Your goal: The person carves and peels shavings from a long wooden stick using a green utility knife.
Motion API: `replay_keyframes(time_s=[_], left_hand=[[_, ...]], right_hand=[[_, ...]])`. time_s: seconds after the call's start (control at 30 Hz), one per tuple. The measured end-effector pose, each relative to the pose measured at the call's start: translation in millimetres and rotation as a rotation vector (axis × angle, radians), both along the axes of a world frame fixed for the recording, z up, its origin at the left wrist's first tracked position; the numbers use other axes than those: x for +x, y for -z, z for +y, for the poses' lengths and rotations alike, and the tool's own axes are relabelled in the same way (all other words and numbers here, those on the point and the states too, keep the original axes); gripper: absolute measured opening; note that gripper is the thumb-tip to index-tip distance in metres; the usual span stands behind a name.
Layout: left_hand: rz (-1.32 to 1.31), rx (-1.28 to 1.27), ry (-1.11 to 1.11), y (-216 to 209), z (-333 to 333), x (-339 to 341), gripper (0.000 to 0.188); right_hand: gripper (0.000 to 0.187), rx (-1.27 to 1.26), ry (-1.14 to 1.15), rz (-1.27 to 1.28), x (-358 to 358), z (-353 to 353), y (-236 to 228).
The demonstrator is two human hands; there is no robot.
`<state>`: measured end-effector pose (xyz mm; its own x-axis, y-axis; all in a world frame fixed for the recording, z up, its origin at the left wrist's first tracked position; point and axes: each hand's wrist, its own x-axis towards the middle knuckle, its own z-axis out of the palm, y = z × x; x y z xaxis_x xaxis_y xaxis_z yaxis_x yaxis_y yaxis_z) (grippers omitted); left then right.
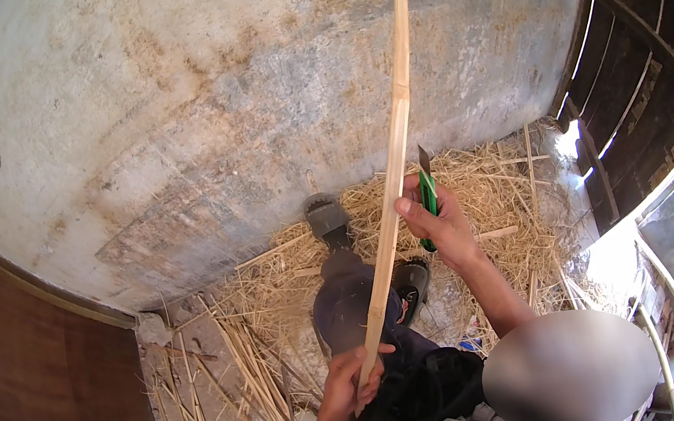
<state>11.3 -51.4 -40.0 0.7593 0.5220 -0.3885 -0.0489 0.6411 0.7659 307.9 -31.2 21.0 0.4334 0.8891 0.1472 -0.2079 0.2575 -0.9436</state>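
A long pale bamboo strip (396, 141) with a node partway up slants from my lap toward the wall. Its lower end is gripped by my left hand (352, 381), the fingers wrapped round it. Farther up, my right hand (441, 225) holds a green utility knife (428, 197) with its dark blade out and pointing up. The thumb of that hand rests at the strip's right edge. The blade stands a little to the right of the strip, apart from it.
Shavings (483, 197) cover the floor around my shoes (412, 286). A bundle of thin split strips (248, 372) lies at the left. Ahead rises a stained plaster wall (250, 93); a brown panel (43, 341) stands left, and dark slatted boards (630, 71) stand right.
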Motion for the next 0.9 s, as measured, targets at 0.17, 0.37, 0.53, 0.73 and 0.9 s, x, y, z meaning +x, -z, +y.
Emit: replay_keyframes(time_s=[0.17,0.37,0.53,0.73,0.9], left_hand=[[-0.026,0.150,0.016,-3,6,8,0.053],[0.079,0.536,-0.085,-21,5,20,0.031],[0.088,0.428,-0.115,-36,3,24,0.025],[0.037,0.471,-0.188,-45,4,28,0.030],[0.032,0.465,-0.281,-46,8,33,0.033]], right_hand=[[0.021,0.020,-0.007,0.042,0,0,0],[0.024,0.037,0.108,-0.050,-10,2,-11],[0.026,0.044,0.099,-0.010,-3,0,-10],[0.029,0.074,-0.068,-0.070,-2,-16,-11],[0.029,0.112,0.001,-0.523,-11,-33,16]])
